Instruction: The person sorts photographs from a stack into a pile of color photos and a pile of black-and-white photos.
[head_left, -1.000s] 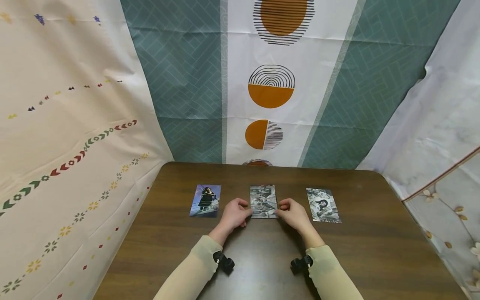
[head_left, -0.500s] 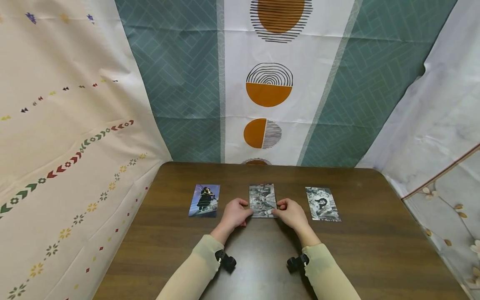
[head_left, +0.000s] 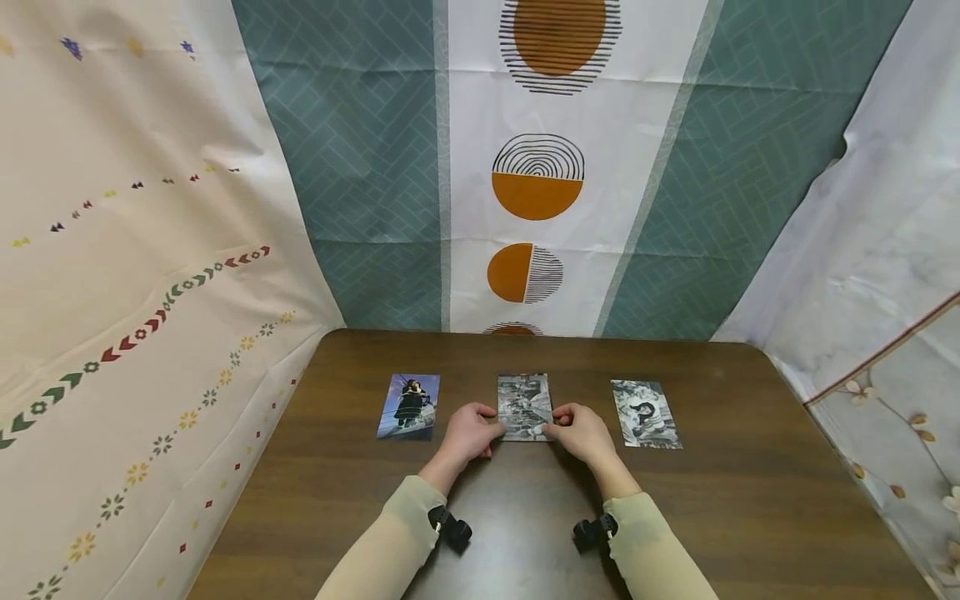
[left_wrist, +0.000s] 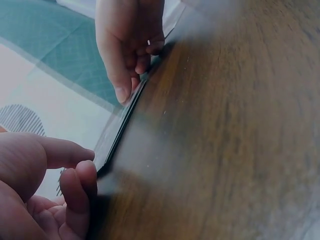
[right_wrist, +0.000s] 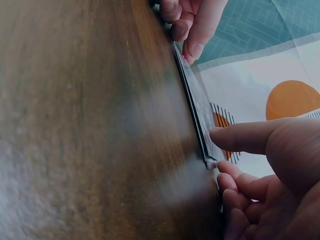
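Note:
A grey-toned picture card (head_left: 524, 407) lies on the brown table, between both hands. My left hand (head_left: 468, 431) pinches its left side near the lower corner, thumb on top and fingers at the edge. On the opposite side, my right hand (head_left: 583, 432) grips the lower right corner, its thumb (right_wrist: 227, 137) lying over the face. From the wrist views the near edge shows dark, layered lines, low over the tabletop. A blue and purple picture card (head_left: 408, 407) lies to the left, and a black-and-white picture card (head_left: 647, 414) to the right, both untouched.
The wooden table (head_left: 360, 517) ends at the back against a green and white patterned cloth (head_left: 375, 167). Cream cloth (head_left: 150, 250) hangs on the left, pale floral cloth (head_left: 900, 250) on the right. Small black cameras (head_left: 450, 529) are strapped to both wrists.
My right thumb has slid slightly left onto the middle card's lower right corner. The left hand keeps its place, and the head view has shifted a little.

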